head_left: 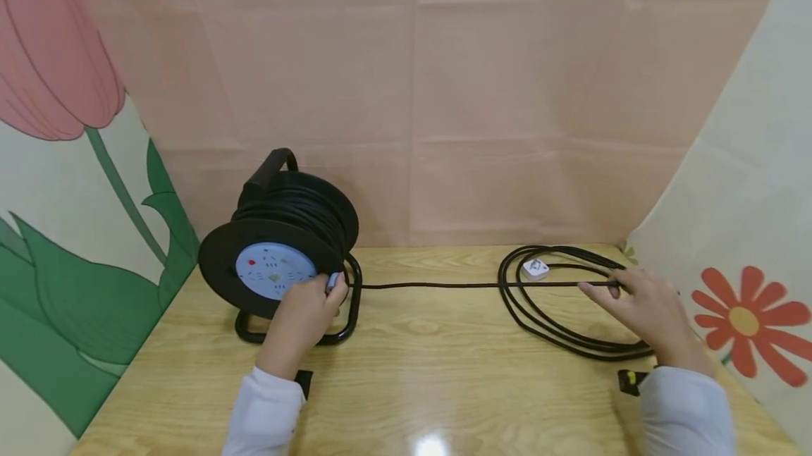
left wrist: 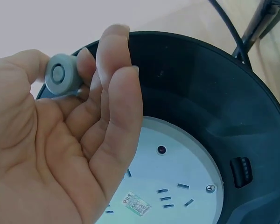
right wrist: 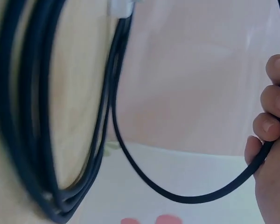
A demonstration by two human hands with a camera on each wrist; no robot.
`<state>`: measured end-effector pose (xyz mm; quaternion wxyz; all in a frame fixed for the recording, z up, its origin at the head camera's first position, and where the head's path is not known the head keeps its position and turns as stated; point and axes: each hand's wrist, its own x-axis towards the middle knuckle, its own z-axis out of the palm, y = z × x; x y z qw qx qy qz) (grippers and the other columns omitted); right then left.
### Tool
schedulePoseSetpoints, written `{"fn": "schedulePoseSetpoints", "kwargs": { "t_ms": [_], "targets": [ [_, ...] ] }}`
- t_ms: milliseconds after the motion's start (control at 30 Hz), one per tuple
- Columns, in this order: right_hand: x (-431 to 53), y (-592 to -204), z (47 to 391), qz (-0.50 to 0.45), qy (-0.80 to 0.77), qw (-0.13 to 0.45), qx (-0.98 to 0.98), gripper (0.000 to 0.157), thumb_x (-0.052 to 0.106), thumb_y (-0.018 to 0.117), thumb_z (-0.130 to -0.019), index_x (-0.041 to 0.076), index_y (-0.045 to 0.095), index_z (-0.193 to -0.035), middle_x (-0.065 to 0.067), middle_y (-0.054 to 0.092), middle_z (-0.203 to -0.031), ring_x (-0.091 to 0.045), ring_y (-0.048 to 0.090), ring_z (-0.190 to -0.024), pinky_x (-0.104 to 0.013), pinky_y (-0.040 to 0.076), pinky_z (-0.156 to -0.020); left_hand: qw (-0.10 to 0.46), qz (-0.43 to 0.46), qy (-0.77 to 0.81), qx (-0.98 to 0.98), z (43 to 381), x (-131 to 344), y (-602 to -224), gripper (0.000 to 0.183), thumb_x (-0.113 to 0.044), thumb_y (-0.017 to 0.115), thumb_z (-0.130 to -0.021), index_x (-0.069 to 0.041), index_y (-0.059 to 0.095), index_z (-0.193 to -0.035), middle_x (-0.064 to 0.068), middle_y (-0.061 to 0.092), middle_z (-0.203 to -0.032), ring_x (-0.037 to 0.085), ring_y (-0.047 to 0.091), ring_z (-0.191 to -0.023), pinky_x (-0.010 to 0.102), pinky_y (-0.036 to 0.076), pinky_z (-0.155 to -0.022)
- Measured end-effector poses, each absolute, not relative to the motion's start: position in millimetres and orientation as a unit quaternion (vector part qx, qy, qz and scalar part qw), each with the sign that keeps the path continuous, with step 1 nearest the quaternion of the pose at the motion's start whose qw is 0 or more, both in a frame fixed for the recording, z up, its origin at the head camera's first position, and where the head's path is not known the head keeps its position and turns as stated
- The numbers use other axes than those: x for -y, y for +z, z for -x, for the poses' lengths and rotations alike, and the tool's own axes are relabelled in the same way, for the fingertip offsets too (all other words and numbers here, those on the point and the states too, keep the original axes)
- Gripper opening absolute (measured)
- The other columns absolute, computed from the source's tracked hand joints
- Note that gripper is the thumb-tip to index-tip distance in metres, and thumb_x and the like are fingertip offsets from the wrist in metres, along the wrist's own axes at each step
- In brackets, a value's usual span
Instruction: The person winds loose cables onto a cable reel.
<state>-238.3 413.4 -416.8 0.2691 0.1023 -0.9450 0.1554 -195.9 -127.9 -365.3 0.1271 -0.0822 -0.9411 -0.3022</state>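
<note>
A black cable reel (head_left: 294, 209) stands on the left of the table, with a pale blue socket panel (head_left: 275, 269) on its front face. My left hand (head_left: 304, 318) pinches the grey-blue crank knob (left wrist: 63, 74) at the reel's rim between thumb and fingers. In the left wrist view the other fingers of this hand bend loosely beside the knob. A black cable (head_left: 431, 285) runs straight from the reel to the right. My right hand (head_left: 653, 308) grips that cable above a loose coil (head_left: 552, 333), its fingers curled round it in the right wrist view.
A white plug (head_left: 535, 270) lies inside the coil. The reel's tubular stand (head_left: 342, 336) rests on the wooden table (head_left: 457, 371). Behind is a pink cloth backdrop (head_left: 476, 89); flowered panels flank both sides. Dark wrist devices show at both sleeves.
</note>
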Motion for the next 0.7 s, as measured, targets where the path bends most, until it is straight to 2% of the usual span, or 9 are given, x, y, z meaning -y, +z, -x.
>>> {"fn": "schedulePoseSetpoints", "kwargs": {
  "t_ms": [200,400,500,600,700],
  "targets": [
    [-403.9,-407.9,241.5,-0.102,0.168,0.29,0.937,0.033,0.042,0.076,-0.088,0.022,0.054,-0.072,0.0,0.053,-0.071,-0.022,0.041,-0.064,-0.042,0.022,-0.062,0.048,0.07,-0.316,0.945,196.5,131.2,-365.3,0.048,-0.043,0.041,-0.107,-0.012,0.063,-0.079,-0.006,0.063,-0.068,0.012,0.056,-0.061,0.037,0.048,-0.066],
    [-402.4,-408.0,244.5,-0.08,0.157,0.311,0.934,0.039,0.051,0.081,-0.08,0.019,0.06,-0.07,-0.001,0.062,-0.072,-0.025,0.049,-0.066,-0.049,0.031,-0.066,-0.027,0.09,-0.353,0.931,200.0,138.8,-368.5,0.053,-0.045,0.04,-0.108,-0.01,0.066,-0.077,-0.001,0.067,-0.073,0.013,0.059,-0.066,0.036,0.049,-0.067],
    [-401.2,-410.9,246.0,-0.087,0.158,0.319,0.93,0.032,0.045,0.08,-0.083,0.018,0.065,-0.077,-0.002,0.061,-0.073,-0.027,0.049,-0.07,-0.049,0.032,-0.064,-0.062,0.096,-0.39,0.914,202.2,142.5,-371.5,0.052,-0.043,0.042,-0.108,-0.008,0.065,-0.078,0.003,0.068,-0.073,0.014,0.062,-0.065,0.037,0.053,-0.068],
    [-397.6,-411.6,246.8,-0.098,0.16,0.314,0.931,0.025,0.038,0.075,-0.089,0.014,0.069,-0.09,-0.004,0.061,-0.078,-0.028,0.049,-0.075,-0.047,0.032,-0.063,-0.089,0.109,-0.416,0.898,204.6,147.3,-375.4,0.051,-0.045,0.043,-0.107,-0.007,0.066,-0.081,0.004,0.068,-0.073,0.016,0.064,-0.065,0.038,0.056,-0.067],
    [-392.0,-410.5,247.1,-0.109,0.16,0.3,0.934,0.026,0.036,0.072,-0.093,0.011,0.07,-0.098,-0.004,0.054,-0.076,-0.025,0.044,-0.071,-0.042,0.031,-0.06,-0.11,0.129,-0.417,0.893,207.3,152.8,-379.7,0.054,-0.044,0.041,-0.108,-0.004,0.066,-0.083,0.003,0.067,-0.073,0.017,0.064,-0.065,0.036,0.056,-0.064]
  ]
}}
